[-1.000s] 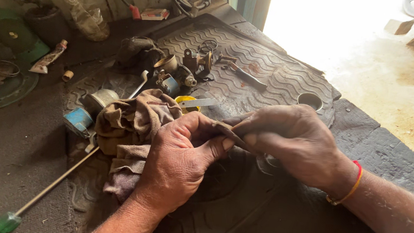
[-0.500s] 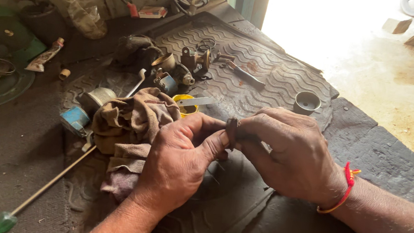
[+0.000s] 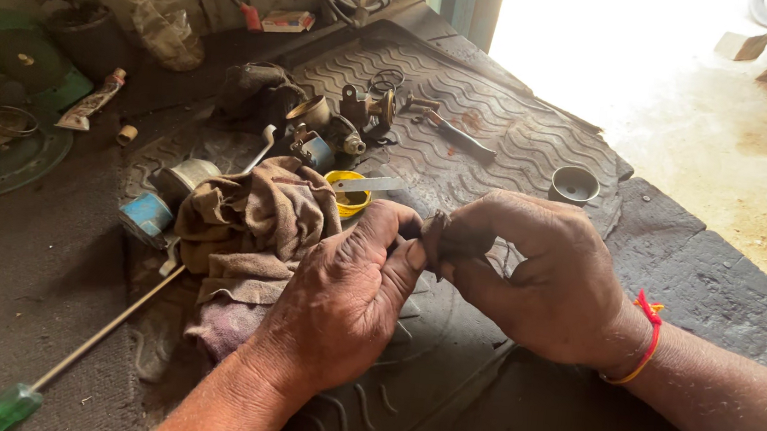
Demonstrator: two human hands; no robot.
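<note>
A small dark part (image 3: 437, 234) sits pinched between the fingers of the left hand (image 3: 344, 300) and right hand (image 3: 535, 275), above the rubber mat (image 3: 501, 143) on the tabletop (image 3: 16, 294), beside a brown rag (image 3: 253, 223).

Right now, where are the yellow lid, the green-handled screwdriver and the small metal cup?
yellow lid (image 3: 349, 201), head view, on its front rim
green-handled screwdriver (image 3: 11, 406), head view, on the green handle
small metal cup (image 3: 575, 185), head view, on its side wall
</note>
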